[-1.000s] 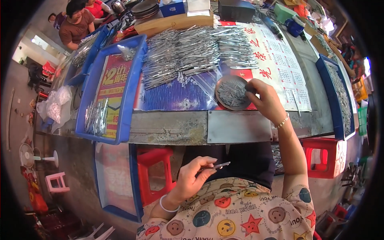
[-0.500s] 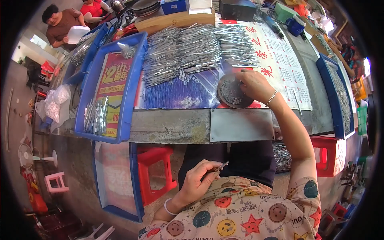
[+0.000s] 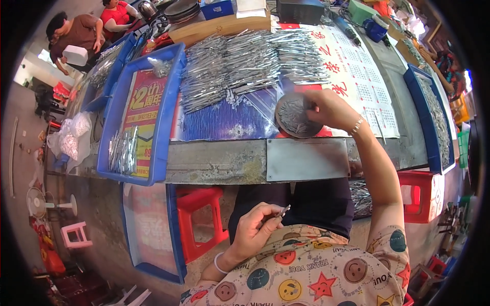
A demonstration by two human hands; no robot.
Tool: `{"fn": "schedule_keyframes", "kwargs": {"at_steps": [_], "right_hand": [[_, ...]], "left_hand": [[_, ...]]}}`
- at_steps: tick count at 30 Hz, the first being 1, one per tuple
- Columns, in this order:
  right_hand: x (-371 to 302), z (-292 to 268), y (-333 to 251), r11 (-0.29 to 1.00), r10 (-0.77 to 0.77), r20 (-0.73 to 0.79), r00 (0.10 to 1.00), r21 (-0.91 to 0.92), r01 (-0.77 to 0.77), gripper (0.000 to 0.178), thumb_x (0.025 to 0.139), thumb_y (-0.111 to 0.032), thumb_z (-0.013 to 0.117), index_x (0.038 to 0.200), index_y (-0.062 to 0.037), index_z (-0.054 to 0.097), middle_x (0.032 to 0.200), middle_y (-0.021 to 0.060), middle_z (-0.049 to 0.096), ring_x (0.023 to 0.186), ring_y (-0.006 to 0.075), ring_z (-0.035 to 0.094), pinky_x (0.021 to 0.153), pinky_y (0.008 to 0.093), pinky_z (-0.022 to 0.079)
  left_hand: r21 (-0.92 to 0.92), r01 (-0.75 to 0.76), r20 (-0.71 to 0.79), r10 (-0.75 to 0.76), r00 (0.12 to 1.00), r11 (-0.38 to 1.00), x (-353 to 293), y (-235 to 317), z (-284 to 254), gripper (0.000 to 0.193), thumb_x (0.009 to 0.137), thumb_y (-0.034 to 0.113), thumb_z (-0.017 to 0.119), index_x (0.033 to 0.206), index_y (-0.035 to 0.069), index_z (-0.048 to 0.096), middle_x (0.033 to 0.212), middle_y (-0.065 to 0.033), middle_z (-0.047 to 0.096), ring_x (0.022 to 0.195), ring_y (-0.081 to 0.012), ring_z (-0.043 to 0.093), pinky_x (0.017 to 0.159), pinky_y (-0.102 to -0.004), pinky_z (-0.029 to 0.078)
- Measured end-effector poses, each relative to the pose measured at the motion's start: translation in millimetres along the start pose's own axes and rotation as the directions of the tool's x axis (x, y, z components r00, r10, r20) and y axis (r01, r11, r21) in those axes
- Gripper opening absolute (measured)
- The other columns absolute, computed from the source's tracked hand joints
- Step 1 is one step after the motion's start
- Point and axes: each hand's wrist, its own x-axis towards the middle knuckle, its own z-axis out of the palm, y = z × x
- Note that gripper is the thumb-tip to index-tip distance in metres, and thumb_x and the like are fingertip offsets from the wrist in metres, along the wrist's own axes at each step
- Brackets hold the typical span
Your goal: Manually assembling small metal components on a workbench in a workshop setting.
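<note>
My left hand (image 3: pixel 259 228) is closed in front of my shirt, with the shiny tip of some small metal pieces (image 3: pixel 284 210) poking out between thumb and fingers. My right hand (image 3: pixel 327 110) reaches over a dark round dish (image 3: pixel 291 133), its fingertips bent down inside the far right of the rim. Small silvery pins (image 3: pixel 292 114) lie loose in that dish. What the right fingertips pinch, if anything, is hidden. Beyond the dish, long thin metal rods (image 3: pixel 252 61) lie in wide, thick rows on the printed sheets covering the bench.
A blue tray (image 3: pixel 176 97) with upright-lying rods stands at the left, and another blue tray (image 3: pixel 429 117) of metal parts at the right. A flat metal plate (image 3: pixel 307 160) sits at the bench's front edge. Red stools (image 3: pixel 196 224) stand below. Two people are at the back left.
My right hand has turned and its fingers have dipped in over the dish. The left hand stays put. At the back left, a person has shifted with a white container.
</note>
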Motion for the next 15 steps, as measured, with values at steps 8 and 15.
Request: {"fn": "schedule_keyframes", "kwargs": {"at_steps": [8, 15], "right_hand": [[-87.4, 26.0, -57.8, 0.569, 0.061, -0.021, 0.998, 0.822, -0.018, 0.031, 0.082, 0.003, 0.060, 0.114, 0.0024, 0.058, 0.097, 0.0017, 0.060, 0.089, 0.0077, 0.056, 0.078, 0.0238, 0.047], [-116.0, 60.9, -66.0, 0.119, 0.073, 0.076, 0.994, 0.989, -0.084, 0.013, 0.089, -0.001, 0.058, 0.101, 0.0015, 0.056, 0.092, 0.0061, 0.062, 0.081, 0.0101, 0.058, 0.070, 0.0233, 0.049]], "left_hand": [[-0.189, 0.059, -0.005, -0.061, 0.998, 0.980, 8.0, -4.1, 2.5, 0.013, 0.094, 0.006, 0.054, 0.103, -0.003, 0.054, 0.090, -0.0050, 0.054, 0.077, -0.0102, 0.058, 0.071, -0.0227, 0.050], [-0.155, 0.115, 0.040, -0.110, 0.993, 0.981, 16.6, -2.2, 12.0, 0.014, 0.094, 0.006, 0.054, 0.105, -0.003, 0.053, 0.090, -0.0048, 0.055, 0.074, -0.0091, 0.058, 0.068, -0.0213, 0.049]]}}
